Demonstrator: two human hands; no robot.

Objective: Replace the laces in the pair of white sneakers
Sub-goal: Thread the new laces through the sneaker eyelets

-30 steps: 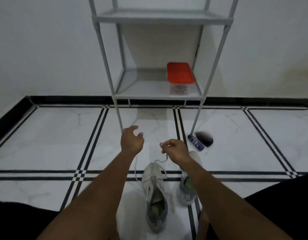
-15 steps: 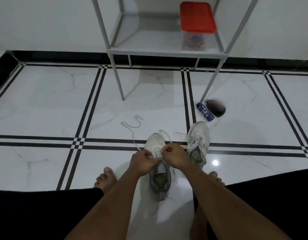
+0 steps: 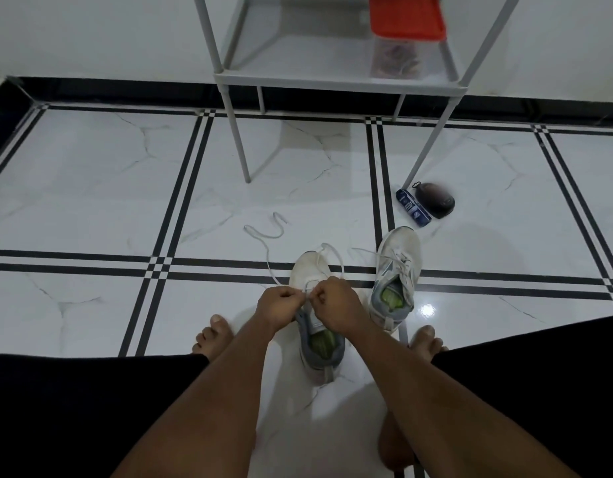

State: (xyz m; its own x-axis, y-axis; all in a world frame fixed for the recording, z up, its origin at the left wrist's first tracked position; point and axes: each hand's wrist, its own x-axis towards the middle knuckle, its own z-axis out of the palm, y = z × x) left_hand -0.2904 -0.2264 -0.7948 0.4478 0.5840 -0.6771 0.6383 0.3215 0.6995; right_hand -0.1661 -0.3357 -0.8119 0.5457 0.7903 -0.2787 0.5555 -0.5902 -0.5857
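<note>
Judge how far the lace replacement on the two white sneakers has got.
Done: little that shows. The right sneaker carries loose laces. In hand: both the left hand and right hand pinch the lace over the left sneaker. Left: finishing this sneaker, then the other.

White marble floor (image 3: 91,188), two sneakers (image 3: 396,270), loose lace (image 3: 263,232), blue tube (image 3: 413,207)

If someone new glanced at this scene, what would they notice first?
Both hands, left hand and right hand, pinch a white lace over the nearer white sneaker on the marble floor. Behind, a red-lidded clear plastic box sits on the white metal shelf.
</note>
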